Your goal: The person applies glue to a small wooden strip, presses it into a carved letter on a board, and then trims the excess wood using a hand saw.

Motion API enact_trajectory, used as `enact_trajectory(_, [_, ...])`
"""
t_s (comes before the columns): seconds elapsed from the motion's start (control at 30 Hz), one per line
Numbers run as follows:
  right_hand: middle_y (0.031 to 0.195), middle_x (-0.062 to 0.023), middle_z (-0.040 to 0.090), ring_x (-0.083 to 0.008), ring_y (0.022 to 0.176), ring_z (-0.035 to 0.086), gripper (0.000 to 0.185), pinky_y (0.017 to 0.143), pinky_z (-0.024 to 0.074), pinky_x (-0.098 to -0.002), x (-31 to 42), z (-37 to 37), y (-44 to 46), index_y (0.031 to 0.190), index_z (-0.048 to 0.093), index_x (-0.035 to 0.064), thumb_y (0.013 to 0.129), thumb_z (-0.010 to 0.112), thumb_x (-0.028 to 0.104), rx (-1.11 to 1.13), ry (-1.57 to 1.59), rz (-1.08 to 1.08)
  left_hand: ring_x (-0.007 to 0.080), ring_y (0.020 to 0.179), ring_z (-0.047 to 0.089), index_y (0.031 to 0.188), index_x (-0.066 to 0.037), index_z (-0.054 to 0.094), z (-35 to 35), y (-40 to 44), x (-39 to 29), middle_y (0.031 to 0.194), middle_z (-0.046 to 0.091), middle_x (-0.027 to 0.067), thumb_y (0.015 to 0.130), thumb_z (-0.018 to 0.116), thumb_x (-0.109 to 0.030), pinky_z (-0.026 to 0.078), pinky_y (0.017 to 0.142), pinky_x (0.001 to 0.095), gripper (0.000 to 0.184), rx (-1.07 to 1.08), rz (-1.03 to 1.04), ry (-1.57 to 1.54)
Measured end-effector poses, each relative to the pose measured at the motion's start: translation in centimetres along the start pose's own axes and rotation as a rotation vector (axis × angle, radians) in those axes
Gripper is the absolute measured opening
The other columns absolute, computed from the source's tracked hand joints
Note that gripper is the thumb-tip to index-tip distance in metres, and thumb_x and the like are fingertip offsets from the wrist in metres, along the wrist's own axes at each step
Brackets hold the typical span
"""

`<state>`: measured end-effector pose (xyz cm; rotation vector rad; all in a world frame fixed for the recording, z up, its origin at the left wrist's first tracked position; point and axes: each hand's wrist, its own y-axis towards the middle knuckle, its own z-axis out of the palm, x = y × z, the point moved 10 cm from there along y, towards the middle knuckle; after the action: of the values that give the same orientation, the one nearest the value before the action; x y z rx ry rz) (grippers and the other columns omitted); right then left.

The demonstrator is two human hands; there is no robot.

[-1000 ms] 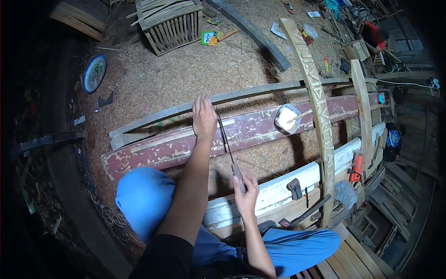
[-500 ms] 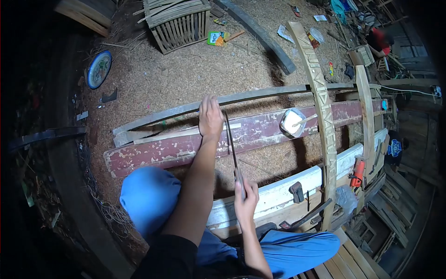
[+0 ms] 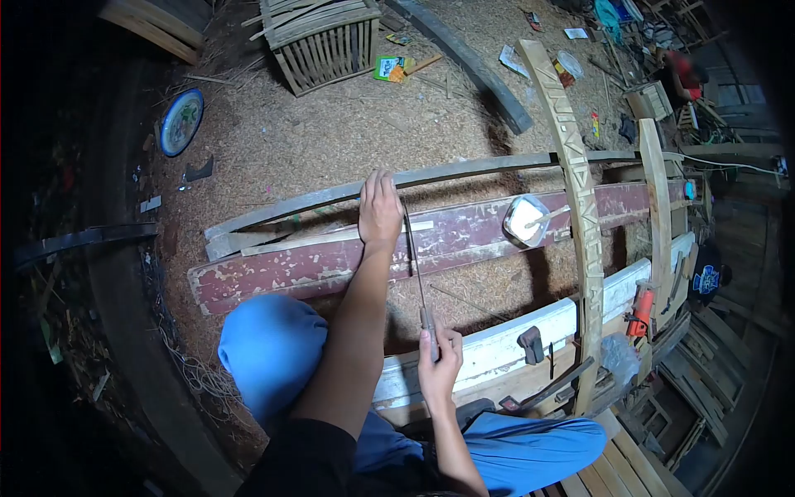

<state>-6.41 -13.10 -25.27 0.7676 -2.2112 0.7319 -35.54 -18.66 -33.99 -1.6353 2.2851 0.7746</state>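
Observation:
My left hand (image 3: 381,217) is closed over a long, curved grey wooden beam (image 3: 489,167), its fingers wrapped over the far edge. My right hand (image 3: 440,371) grips the handle of a thin, dark-bladed saw (image 3: 416,265), seen nearly edge-on. The blade runs away from me, and its far end meets the beam just right of my left hand. Below the beam lies a maroon board (image 3: 306,272) with flaking paint. A pale wood strip (image 3: 331,238) rests on it beside my left wrist.
A tub of white paste (image 3: 523,220) with a stick stands on the maroon board. A carved upright beam (image 3: 580,182) crosses at right. A red power tool (image 3: 641,313) and a dark block (image 3: 530,344) sit by the white board (image 3: 513,335). Another person (image 3: 686,76) is at far right.
My right hand and the saw have drawn back slightly towards me. My left hand stays on the beam. The whole view has shifted a little.

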Motion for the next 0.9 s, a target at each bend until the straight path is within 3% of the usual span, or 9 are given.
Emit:
enact_trajectory(0.1, [0.105,-0.0199,0.064,-0.0315,0.097,0.062,0.034,0.094,0.0479,-0.0404,1.6,1.3,2.9,0.127,0.068,-0.0005,0.099,0.064,0.018,-0.028,0.027,-0.039,0.0317,0.13,0.052,0.122,0.0,0.057,0.1,0.0,-0.2,0.131,0.061,0.0153,0.1,0.052,-0.011,0.041,0.112,0.0428,0.025,0.024,0.017,0.011])
enact_trajectory(0.23, [0.105,-0.0196,0.066,-0.0304,0.098,0.063,0.035,0.091,0.0484,-0.0382,4.1,4.4,10.3,0.127,0.068,-0.0005,0.098,0.065,0.019,-0.037,0.044,-0.11,0.0317,0.132,0.05,0.124,0.0,0.056,0.3,-0.6,0.4,0.132,0.06,0.0155,0.098,0.053,-0.012,0.039,0.114,0.0436,0.028,0.037,-0.021,-0.041])
enact_trajectory(0.37, [0.098,-0.0238,0.064,-0.037,0.091,0.065,0.035,0.085,0.0506,-0.0421,3.9,0.5,5.7,0.124,0.069,-0.0021,0.096,0.068,0.02,-0.041,0.149,-0.083,0.0324,0.132,0.05,0.124,0.001,0.057,-0.4,-0.2,0.4,0.133,0.06,0.016,0.098,0.053,-0.011,0.038,0.114,0.0437,0.029,-0.021,-0.047,-0.072])
enact_trajectory(0.5, [0.094,-0.0204,0.064,-0.0328,0.087,0.065,0.033,0.081,0.0517,-0.0407,1.7,-1.0,1.8,0.118,0.072,-0.0033,0.093,0.072,0.018,-0.064,0.064,0.014,0.0316,0.133,0.05,0.125,0.001,0.056,0.0,-0.2,-0.1,0.134,0.06,0.0156,0.099,0.051,-0.011,0.038,0.114,0.0435,0.03,0.011,-0.025,-0.021])
enact_trajectory(0.6, [0.093,-0.0195,0.064,-0.032,0.086,0.065,0.033,0.081,0.052,-0.0407,1.8,-0.1,2.9,0.118,0.072,-0.0034,0.092,0.073,0.017,-0.069,0.045,0.024,0.0318,0.132,0.05,0.123,0.002,0.056,-0.7,-0.2,1.5,0.131,0.061,0.0162,0.101,0.049,-0.012,0.038,0.114,0.0434,0.027,-0.038,-0.214,-0.005])
enact_trajectory(0.7, [0.095,-0.0178,0.066,-0.0284,0.085,0.065,0.033,0.08,0.0525,-0.0376,1.3,-0.6,2.8,0.118,0.072,-0.0033,0.091,0.075,0.015,-0.054,0.06,-0.005,0.0318,0.131,0.05,0.122,0.002,0.057,-1.1,-0.4,1.4,0.129,0.061,0.0166,0.102,0.048,-0.013,0.038,0.114,0.0433,0.026,-0.049,-0.227,0.009])
enact_trajectory(0.73, [0.096,-0.0172,0.067,-0.0262,0.086,0.066,0.033,0.079,0.0527,-0.0358,0.5,-1.2,2.3,0.117,0.073,-0.0034,0.089,0.077,0.014,-0.037,0.103,0.044,0.0318,0.131,0.05,0.121,0.002,0.057,-0.8,-0.1,0.6,0.129,0.061,0.0165,0.102,0.047,-0.012,0.039,0.113,0.0433,0.025,-0.061,-0.101,-0.032])
enact_trajectory(0.8, [0.1,-0.0161,0.069,-0.0211,0.088,0.066,0.034,0.078,0.0529,-0.0317,-0.1,-2.8,1.2,0.116,0.073,-0.0044,0.086,0.08,0.01,-0.037,0.122,0.069,0.0316,0.13,0.05,0.121,0.002,0.057,-0.5,-0.3,0.9,0.129,0.061,0.0164,0.103,0.047,-0.012,0.039,0.113,0.0433,0.025,-0.041,-0.113,-0.027])
enact_trajectory(0.9, [0.099,-0.0167,0.069,-0.0228,0.088,0.067,0.033,0.078,0.0537,-0.0331,0.2,-4.3,1.2,0.115,0.073,-0.005,0.085,0.079,0.009,-0.078,0.113,0.05,0.0313,0.13,0.051,0.12,0.001,0.057,0.0,0.0,0.4,0.129,0.061,0.016,0.103,0.047,-0.013,0.04,0.112,0.0431,0.024,-0.015,-0.082,-0.003])
